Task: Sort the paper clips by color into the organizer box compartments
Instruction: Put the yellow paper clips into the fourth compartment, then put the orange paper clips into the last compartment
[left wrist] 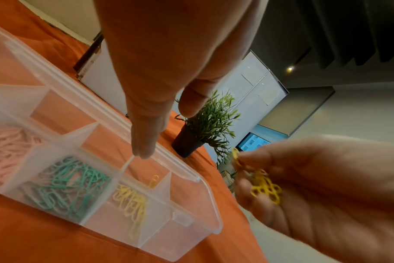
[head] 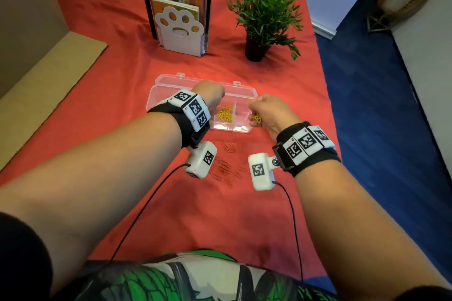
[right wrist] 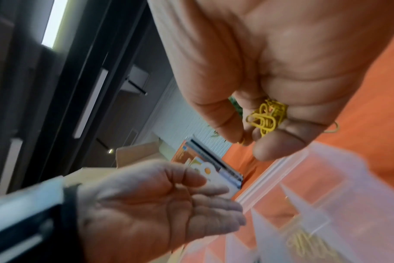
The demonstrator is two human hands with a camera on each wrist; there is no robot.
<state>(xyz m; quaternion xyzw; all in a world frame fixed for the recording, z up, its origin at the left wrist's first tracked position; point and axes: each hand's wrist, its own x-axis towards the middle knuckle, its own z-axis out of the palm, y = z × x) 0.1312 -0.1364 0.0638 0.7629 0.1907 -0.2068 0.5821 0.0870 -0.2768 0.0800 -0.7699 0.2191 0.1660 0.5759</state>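
Observation:
A clear organizer box (head: 249, 95) lies open on the red cloth. Its compartments hold pink clips (left wrist: 5, 147), teal clips (left wrist: 70, 183) and yellow clips (left wrist: 130, 199); a single yellow clip (left wrist: 153, 180) lies in the compartment behind. My left hand (head: 215, 95) hovers over the box, empty, with straight fingers (left wrist: 144, 149) pointing down at a divider. My right hand (head: 254, 115) is at the box's right end and holds a bunch of yellow clips (right wrist: 265, 117) in its curled fingers. Several red clips (head: 225, 168) lie loose on the cloth in front of the box.
A paw-shaped white bookend with books (head: 179, 29) stands behind the box, and a potted plant (head: 265, 14) to its right. Cardboard (head: 44, 85) lies at the left. The cloth's right edge (head: 325, 95) drops to a blue floor.

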